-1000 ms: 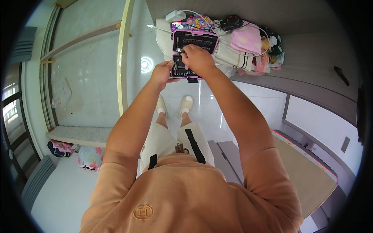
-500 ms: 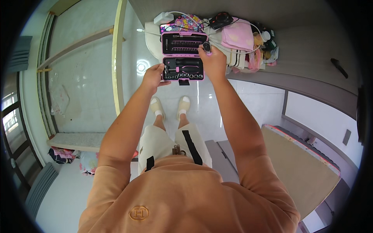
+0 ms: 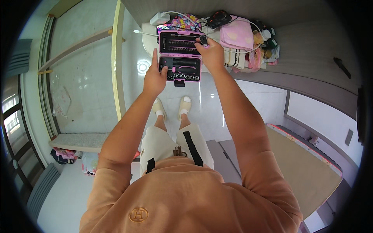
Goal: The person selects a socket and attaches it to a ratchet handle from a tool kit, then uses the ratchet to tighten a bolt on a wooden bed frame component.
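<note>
An open pink-and-black tool case (image 3: 179, 56) is held out in front of me, above the floor. Its far half carries rows of small bits; in the near half lie a black handle, a pink-and-black tool and a row of silvery sockets (image 3: 182, 77). My left hand (image 3: 156, 79) grips the case's left edge, thumb on the near half and index finger stretched out along the side. Over the far half's right edge, my right hand (image 3: 212, 56) is closed on a black tool (image 3: 203, 40) with a round, shiny-rimmed end. The palm hides the rest of that tool.
Behind the case, a shelf holds a patterned cloth bag (image 3: 182, 22), a pink folded cloth (image 3: 236, 34), white cables, a black device (image 3: 218, 19) and a white-capped bottle (image 3: 265, 35). A yellowish wooden beam (image 3: 117, 62) runs along my left. A beige board (image 3: 303, 167) lies at lower right.
My left hand has shifted its hold on the case: the thumb now lies on the near half and the index finger points away. The case has moved slightly left in the view.
</note>
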{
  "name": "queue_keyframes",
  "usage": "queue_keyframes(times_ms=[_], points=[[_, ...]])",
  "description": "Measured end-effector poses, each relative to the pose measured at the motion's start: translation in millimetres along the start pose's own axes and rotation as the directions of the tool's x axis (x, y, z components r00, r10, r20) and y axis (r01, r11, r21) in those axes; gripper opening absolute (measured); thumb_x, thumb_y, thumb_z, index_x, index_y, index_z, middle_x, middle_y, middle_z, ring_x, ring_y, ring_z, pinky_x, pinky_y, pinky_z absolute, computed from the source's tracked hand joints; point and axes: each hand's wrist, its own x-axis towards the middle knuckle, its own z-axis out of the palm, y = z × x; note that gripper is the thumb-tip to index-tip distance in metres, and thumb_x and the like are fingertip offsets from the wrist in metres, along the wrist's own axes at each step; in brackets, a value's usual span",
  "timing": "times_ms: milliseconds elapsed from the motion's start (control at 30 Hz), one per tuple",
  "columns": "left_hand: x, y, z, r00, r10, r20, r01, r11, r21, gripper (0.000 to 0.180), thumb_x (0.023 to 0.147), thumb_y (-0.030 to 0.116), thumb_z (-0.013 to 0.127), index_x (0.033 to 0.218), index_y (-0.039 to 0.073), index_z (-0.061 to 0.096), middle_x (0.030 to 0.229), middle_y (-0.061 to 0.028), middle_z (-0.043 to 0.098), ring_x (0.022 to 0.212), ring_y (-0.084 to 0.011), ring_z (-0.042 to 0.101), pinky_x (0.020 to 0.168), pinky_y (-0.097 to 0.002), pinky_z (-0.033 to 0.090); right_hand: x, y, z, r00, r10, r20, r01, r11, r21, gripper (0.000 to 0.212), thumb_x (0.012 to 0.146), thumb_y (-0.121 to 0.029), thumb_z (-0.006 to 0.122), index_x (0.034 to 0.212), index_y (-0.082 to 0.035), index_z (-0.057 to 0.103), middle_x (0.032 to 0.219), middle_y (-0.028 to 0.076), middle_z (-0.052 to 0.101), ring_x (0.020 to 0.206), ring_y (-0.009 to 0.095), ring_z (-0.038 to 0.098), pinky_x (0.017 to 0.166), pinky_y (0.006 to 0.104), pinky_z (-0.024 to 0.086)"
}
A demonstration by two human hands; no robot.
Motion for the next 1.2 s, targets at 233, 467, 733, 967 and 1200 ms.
queue_keyframes(times_ms=[233, 467, 733, 967, 1200], points=[[10, -12, -5, 0.997, 0.042, 0.070, -0.039, 0.998, -0.039, 0.073, 0.086, 0.008, 0.058, 0.146, 0.020, 0.017, 0.104, -0.0201, 0.063, 0.089, -0.0325, 0.063, 0.077, -0.0371, 0.048, -3, -9, 4, 0.968, -0.225, 0.113, 0.238, 0.965, -0.114, 0.025, 0.074, -0.028, 0.068, 0.093, -0.011, 0.067, 0.075, 0.013, 0.065, 0.072, 0.031, 0.063, 0.064, 0.0388, 0.048], [10, -10, -7, 0.996, 0.010, 0.092, -0.006, 0.999, -0.044, 0.074, 0.086, 0.009, 0.059, 0.146, 0.022, 0.017, 0.099, -0.0203, 0.064, 0.086, -0.0323, 0.064, 0.074, -0.0360, 0.048, 7, -27, 9, 0.975, -0.111, 0.193, 0.176, 0.916, -0.362, 0.020, 0.075, -0.028, 0.067, 0.084, -0.011, 0.065, 0.074, 0.011, 0.065, 0.071, 0.031, 0.062, 0.063, 0.0414, 0.049], [11, -11, -8, 0.996, 0.005, 0.088, -0.002, 0.999, -0.034, 0.074, 0.086, 0.010, 0.059, 0.145, 0.025, 0.018, 0.096, -0.0201, 0.064, 0.083, -0.0323, 0.064, 0.073, -0.0362, 0.049, 9, -29, 12, 0.963, -0.191, 0.190, 0.253, 0.885, -0.391, 0.019, 0.075, -0.026, 0.068, 0.082, -0.009, 0.065, 0.072, 0.011, 0.065, 0.068, 0.030, 0.063, 0.061, 0.0399, 0.049], [12, -15, -5, 0.997, 0.009, 0.083, -0.004, 0.998, -0.061, 0.075, 0.085, 0.010, 0.060, 0.145, 0.027, 0.018, 0.096, -0.0200, 0.064, 0.083, -0.0329, 0.064, 0.072, -0.0367, 0.049, 8, -17, 5, 0.968, -0.239, 0.082, 0.235, 0.970, 0.053, 0.018, 0.078, -0.017, 0.067, 0.092, -0.005, 0.066, 0.075, 0.009, 0.066, 0.066, 0.018, 0.063, 0.063, 0.0298, 0.048], [12, -16, -4, 0.997, 0.033, 0.069, -0.026, 0.995, -0.099, 0.074, 0.085, 0.008, 0.059, 0.145, 0.025, 0.019, 0.107, -0.0171, 0.062, 0.089, -0.0312, 0.063, 0.077, -0.0353, 0.048, -20, -33, -12, 0.992, 0.020, 0.121, -0.068, 0.911, 0.406, 0.011, 0.079, -0.007, 0.064, 0.090, -0.003, 0.065, 0.075, 0.000, 0.064, 0.070, 0.006, 0.056, 0.066, 0.0225, 0.046]])
